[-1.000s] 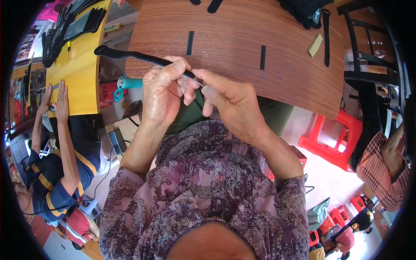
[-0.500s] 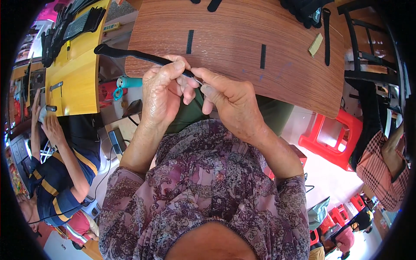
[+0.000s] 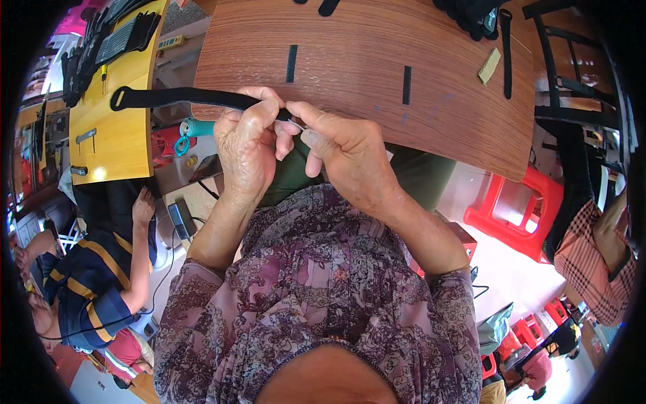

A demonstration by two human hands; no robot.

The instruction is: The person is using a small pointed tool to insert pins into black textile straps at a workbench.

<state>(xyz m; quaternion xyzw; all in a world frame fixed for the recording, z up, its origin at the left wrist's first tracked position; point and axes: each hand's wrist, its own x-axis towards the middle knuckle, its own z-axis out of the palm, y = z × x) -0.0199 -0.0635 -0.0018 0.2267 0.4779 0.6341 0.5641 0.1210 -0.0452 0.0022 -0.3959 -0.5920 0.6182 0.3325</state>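
Observation:
My left hand (image 3: pixel 249 148) is closed around a black fabric strap (image 3: pixel 175 97), pinching it near one end between thumb and fingers. The strap's other end, with an oval loop, sticks out to the left past the table's edge. My right hand (image 3: pixel 353 151) is pinched at the strap's short end. A thin pale sliver (image 3: pixel 296 126) shows between that end and my right thumb; I cannot tell what it is. Both hands are in front of my body at the near edge of the brown wooden table (image 3: pixel 350 87).
Two short black strips (image 3: pixel 406 85) lie on the table. Far right are a yellowish block (image 3: pixel 489 66), another black strap (image 3: pixel 506 57) and a black pile (image 3: pixel 471 17). A yellow table (image 3: pixel 111 128) stands left, near a person in a striped shirt (image 3: pixel 101 269). A red stool (image 3: pixel 515 212) stands right.
The strap's looped end has swung left and slightly down. Both hands have shifted a little left, still pinching the strap end. The person at left has drawn their hands back from the yellow table.

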